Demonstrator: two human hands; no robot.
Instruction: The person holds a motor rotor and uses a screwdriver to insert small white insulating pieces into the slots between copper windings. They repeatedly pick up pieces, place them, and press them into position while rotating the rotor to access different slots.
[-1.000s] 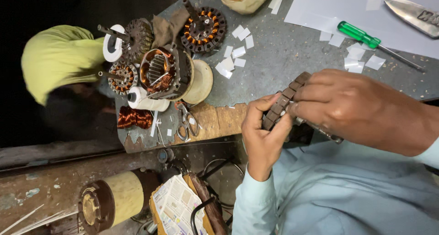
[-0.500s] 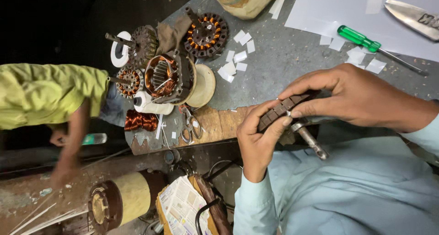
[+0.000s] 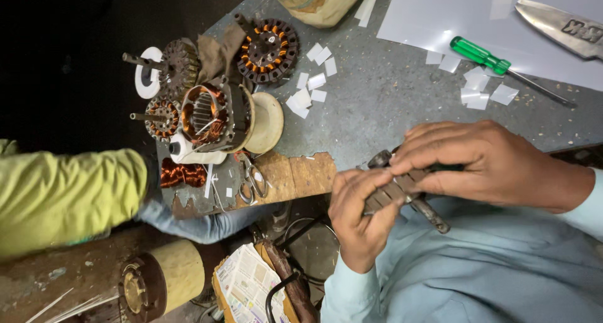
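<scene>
Both hands gripped one dark, ribbed motor core w/ a shaft (image 3: 402, 188), held above the lap just off the near edge of the surface (image 3: 377, 109). Left hand (image 3: 359, 219) cupped it from below, fingers curled round the ribbed side. Right hand (image 3: 483, 163) clamped over the top, fingertips pressing along the slots. The shaft end poked out below-right, bare.

How far along, judging by this alone: core looked bare of copper where visible, so winding seemed not yet begun; hands hid most of it, can't say for certain. Small white paper slips (image 3: 311, 90) lay cut and scattered on the surface, more near the green-handled screwdriver (image 3: 480, 56), so cutting seemed partly done. None visibly in the slots.

Further out: a wound stator w/ copper coils (image 3: 267, 49), a motor housing (image 3: 217, 115), scissors (image 3: 251, 181), a loose copper coil (image 3: 182, 172). Far left, another person's yellow-green sleeve (image 3: 63, 194) reached in.
</scene>
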